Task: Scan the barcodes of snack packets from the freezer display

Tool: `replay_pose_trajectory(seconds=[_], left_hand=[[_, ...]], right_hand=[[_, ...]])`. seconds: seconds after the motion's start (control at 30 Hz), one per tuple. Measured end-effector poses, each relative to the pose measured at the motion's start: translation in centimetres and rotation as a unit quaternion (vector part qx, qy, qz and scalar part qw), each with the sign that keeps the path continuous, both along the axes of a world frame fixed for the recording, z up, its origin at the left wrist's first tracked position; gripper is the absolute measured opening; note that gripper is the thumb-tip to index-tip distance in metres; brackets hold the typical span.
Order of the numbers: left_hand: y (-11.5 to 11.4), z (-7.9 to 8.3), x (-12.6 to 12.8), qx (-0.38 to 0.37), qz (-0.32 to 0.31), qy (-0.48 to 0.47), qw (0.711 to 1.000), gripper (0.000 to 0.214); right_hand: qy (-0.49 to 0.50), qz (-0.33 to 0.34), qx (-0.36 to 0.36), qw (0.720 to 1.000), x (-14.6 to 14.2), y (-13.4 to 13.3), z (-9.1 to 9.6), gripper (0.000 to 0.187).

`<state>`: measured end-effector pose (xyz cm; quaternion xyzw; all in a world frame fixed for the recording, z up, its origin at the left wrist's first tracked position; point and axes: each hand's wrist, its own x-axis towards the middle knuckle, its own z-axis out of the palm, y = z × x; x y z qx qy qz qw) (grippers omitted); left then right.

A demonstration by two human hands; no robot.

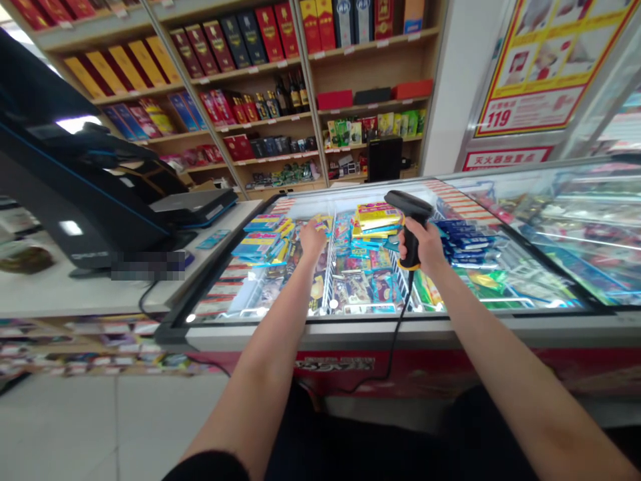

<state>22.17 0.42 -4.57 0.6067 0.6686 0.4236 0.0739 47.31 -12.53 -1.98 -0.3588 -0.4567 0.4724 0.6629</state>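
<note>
My right hand [423, 244] is wrapped round the handle of a black barcode scanner [408, 204], held over the freezer with its head tilted to the left. A black cable hangs from the handle's base. My left hand [313, 238] reaches into the freezer, its fingers closed at a yellow ice-cream packet [325, 222]; the fingertips are partly hidden. To its left lies a stack of blue and yellow packets [260, 240]. Another yellow pile [375, 217] sits between the hands. Dark blue packets [465, 240] are stacked right of the scanner.
White wire dividers [329, 267] split the chest freezer [280, 325]. On the counter [190, 274] at left stand a black checkout machine [100, 220] and a flat dark device [195, 204]. Shelves [260, 67] with boxes and bottles rise behind. A sliding glass lid [555, 234] covers the right side.
</note>
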Motion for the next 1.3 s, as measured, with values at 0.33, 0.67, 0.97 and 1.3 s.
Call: replay_pose_trajectory(seconds=[0.33, 0.67, 0.97, 1.3], left_hand=[[0.6, -2.1, -3.9, -0.047, -0.022, 0.034, 0.998, 0.037], [2.0, -1.0, -4.7, -0.13, -0.07, 0.009, 0.989, 0.069], [0.2, 0.1, -4.2, -0.019, -0.087, -0.052, 0.995, 0.094], [0.8, 0.2, -5.1, 0.018, -0.053, -0.18, 0.982, 0.033]], right_hand=[[-0.092, 0.1, -0.023, 0.991, -7.2, 1.0, 0.6, 0.035], [-0.115, 0.111, -0.092, 0.983, -8.8, 2.5, -1.6, 0.034], [-0.161, 0.085, -0.12, 0.976, -8.5, 2.1, -1.3, 0.033], [-0.185, 0.071, -0.092, 0.976, -8.5, 1.8, -1.6, 0.035]])
